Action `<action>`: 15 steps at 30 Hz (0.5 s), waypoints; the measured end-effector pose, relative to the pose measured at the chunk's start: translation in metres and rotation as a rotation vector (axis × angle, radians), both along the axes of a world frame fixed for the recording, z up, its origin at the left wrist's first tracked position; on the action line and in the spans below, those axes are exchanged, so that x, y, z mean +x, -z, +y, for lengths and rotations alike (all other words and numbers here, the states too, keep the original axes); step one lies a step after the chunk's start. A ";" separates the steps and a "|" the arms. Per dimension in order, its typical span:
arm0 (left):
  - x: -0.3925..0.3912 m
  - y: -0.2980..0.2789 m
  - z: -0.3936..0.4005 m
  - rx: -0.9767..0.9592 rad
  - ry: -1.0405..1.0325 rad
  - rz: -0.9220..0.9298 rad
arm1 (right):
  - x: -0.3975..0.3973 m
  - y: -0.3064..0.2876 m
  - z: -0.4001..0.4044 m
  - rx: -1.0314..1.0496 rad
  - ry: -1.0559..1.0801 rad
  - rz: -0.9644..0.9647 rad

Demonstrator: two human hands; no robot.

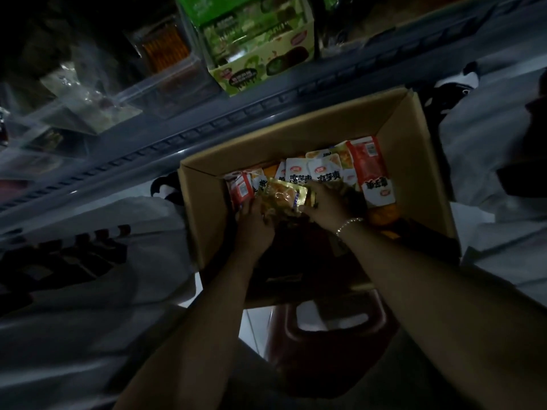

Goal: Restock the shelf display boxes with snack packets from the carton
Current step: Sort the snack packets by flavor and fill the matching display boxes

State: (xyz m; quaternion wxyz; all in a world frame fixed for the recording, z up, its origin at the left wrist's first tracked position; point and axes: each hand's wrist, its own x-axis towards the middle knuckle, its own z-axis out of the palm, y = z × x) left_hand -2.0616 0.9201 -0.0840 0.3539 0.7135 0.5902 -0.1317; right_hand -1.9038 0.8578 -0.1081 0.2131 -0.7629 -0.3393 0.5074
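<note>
An open brown carton (414, 161) sits in front of me, with several red, white and orange snack packets (322, 173) lying inside. Both hands are down in the carton. My left hand (254, 224) and my right hand (324, 202) together grip a bunch of yellow-gold packets (284, 198) near the carton's left side. A bead bracelet circles my right wrist. A green display box (260, 69) stands on the shelf above the carton, with dark green packets in it.
The grey shelf edge (207, 125) runs diagonally above the carton. Clear plastic bins (165, 69) with orange packets stand left of the green box. A dark red stool (334, 335) sits under the carton. White trouser legs and black-and-white shoes flank the carton.
</note>
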 end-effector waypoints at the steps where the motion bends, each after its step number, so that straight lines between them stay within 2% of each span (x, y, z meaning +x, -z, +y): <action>1: -0.003 0.000 0.001 -0.010 0.001 0.015 | -0.004 0.001 0.005 0.000 0.002 0.022; 5: -0.008 0.006 -0.001 -0.078 0.028 0.023 | -0.015 0.008 0.017 -0.044 -0.045 0.037; 7: -0.009 0.007 -0.003 -0.051 -0.090 -0.053 | -0.018 0.026 0.020 -0.049 -0.111 0.019; 11: -0.011 0.006 -0.004 0.053 -0.349 -0.109 | -0.029 0.011 0.026 -0.121 -0.201 -0.016; 15: -0.014 0.003 -0.008 0.139 -0.220 -0.112 | -0.038 0.017 0.029 -0.129 -0.192 -0.033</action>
